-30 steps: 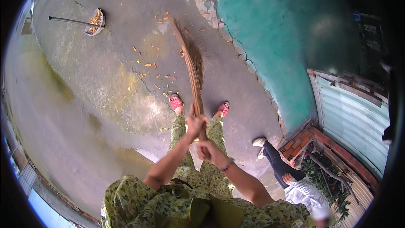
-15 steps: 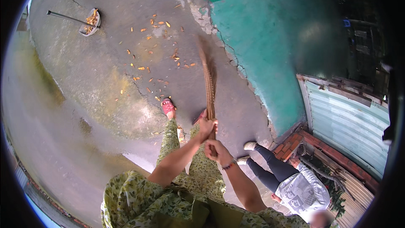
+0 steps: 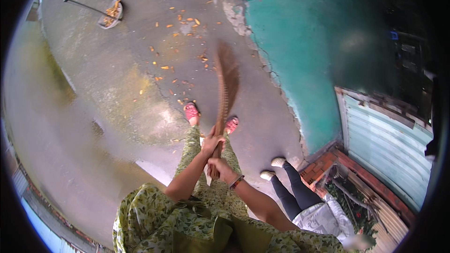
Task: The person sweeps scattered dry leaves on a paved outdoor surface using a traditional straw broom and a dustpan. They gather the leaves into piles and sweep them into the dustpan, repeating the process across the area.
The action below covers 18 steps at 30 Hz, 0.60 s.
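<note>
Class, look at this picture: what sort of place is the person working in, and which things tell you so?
Probably an outdoor yard beside a house: a worn grey concrete ground strewn with orange fallen leaves, a teal painted wall with peeling edges, and a brown straw broom held in both hands.

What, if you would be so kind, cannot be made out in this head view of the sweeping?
- Broom: its bristle end is smeared by motion, so whether it touches the ground is unclear.
- Left hand and right hand: both close on the handle, but the fingers are too small to tell apart.
- Dustpan: far off, its contents only orange specks.
- Bystander: cut off low in the picture, by the dark rim.
</note>
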Motion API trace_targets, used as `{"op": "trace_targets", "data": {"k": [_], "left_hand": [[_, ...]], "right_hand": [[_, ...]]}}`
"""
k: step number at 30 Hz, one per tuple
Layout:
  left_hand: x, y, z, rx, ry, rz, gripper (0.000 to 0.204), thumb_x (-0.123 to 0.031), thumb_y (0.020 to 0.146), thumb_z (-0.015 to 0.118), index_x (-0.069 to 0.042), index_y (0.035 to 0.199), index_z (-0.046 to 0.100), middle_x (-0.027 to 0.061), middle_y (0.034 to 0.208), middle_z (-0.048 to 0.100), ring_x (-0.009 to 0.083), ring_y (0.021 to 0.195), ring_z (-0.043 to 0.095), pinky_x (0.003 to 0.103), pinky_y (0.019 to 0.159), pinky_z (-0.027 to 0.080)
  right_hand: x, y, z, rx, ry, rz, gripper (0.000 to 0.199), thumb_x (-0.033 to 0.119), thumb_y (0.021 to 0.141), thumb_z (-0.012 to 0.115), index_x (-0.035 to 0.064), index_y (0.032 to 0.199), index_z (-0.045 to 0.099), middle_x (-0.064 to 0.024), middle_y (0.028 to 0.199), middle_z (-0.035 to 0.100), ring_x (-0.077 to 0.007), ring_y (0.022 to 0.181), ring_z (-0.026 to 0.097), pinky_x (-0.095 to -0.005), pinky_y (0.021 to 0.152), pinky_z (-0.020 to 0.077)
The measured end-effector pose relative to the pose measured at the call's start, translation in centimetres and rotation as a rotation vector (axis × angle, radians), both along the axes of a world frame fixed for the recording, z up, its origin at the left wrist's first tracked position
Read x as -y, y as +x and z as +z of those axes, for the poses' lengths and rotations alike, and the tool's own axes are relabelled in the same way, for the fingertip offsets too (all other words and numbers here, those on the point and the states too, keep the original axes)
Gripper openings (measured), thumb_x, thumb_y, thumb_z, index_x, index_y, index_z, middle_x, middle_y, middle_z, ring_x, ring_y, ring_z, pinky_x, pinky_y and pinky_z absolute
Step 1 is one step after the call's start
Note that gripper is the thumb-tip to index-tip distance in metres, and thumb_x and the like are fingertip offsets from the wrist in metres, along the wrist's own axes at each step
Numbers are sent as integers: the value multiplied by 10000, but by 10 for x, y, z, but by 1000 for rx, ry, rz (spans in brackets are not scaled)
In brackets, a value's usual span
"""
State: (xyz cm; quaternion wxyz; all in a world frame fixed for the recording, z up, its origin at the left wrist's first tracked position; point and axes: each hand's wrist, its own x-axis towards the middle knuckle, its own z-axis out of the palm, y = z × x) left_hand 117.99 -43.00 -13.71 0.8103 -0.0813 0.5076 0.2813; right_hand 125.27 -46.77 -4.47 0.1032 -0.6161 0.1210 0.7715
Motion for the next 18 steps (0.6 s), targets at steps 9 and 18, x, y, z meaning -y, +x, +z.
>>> {"op": "trace_targets", "data": {"k": [9,18], "left_hand": [[7,-56,102,-719,-121,268,887,-15,768,544,-165,1461,12,178,991,522,223,641,543,347,546,486],[-3,92,96,-67,214,-292,802,-14,705,613,-48,1383,185,134,703,603,219,501,587,349,450,480]], "right_hand": [[-30,8,53,-428,20,373,159,136,775,609,18,709,525,-63,545,521,-155,391,499,-298,376,428],[22,79,104,-81,-45,-397,202,135,851,502,67,666,458,-50,541,455,-152,455,455,-280,426,407]]}}
